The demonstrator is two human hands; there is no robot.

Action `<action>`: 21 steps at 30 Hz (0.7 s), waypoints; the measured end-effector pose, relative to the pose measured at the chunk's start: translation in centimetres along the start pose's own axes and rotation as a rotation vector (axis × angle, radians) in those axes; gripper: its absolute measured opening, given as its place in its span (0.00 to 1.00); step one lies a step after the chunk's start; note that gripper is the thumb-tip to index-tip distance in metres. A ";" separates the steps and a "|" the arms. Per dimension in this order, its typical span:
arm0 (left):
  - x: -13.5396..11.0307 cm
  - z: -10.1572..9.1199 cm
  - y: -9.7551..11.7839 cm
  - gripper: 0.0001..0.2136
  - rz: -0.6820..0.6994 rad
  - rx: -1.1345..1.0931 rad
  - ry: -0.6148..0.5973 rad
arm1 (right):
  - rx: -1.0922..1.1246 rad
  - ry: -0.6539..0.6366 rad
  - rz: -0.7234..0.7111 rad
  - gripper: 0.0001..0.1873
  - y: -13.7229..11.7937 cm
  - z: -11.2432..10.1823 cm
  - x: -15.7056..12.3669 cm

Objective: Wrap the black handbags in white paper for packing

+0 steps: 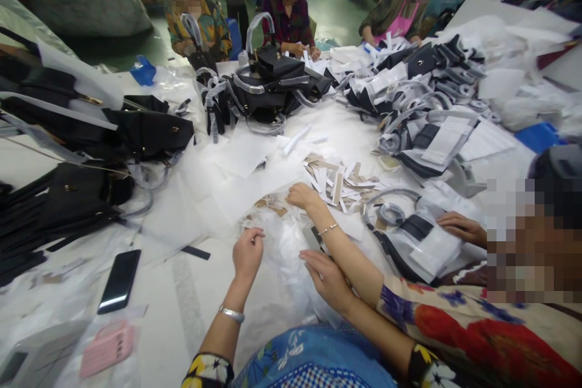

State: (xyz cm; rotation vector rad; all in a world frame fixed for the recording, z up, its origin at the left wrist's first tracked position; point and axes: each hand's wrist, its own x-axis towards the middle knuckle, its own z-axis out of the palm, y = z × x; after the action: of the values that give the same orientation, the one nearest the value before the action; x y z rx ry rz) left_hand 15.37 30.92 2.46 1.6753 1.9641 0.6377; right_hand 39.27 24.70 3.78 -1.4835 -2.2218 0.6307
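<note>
My left hand (248,254), a silver bangle on its wrist, is closed with the fingers curled together. Whatever sits in its fingers is too small to name. Lower right of it, my right hand (330,282) has its fingers stretched out and appears to hold nothing. Between my two hands lies crumpled clear plastic (291,260). Just beyond my hands are brown tags with strings (273,206). A co-worker's hand (304,196) reaches across from the right, close to these tags, and that arm passes over my right hand's far side.
Black handbags (273,82) are piled at the back and left. Flattened bags with wrapped handles (413,224) lie right. Paper strips (339,182) are scattered mid-table. A phone (119,282) and a pink pouch (108,348) lie left. Several people sit around the table.
</note>
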 end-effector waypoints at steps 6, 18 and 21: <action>6.7 0.2 2.3 0.13 0.111 0.014 -0.051 | 0.260 0.161 0.065 0.19 0.3 0.3 6.1; 9.8 2.1 2.3 0.14 0.228 -0.009 -0.114 | 0.412 0.196 0.115 0.17 1.3 0.4 11.4; 6.2 0.4 0.7 0.14 0.220 -0.071 -0.033 | 0.434 0.245 0.144 0.17 1.9 -1.4 13.7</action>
State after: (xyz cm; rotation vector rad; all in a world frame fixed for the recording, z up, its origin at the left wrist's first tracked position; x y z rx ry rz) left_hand 15.28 37.19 2.25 1.8611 1.7275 0.7445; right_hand 36.52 38.29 4.83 -1.4113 -1.6746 0.8608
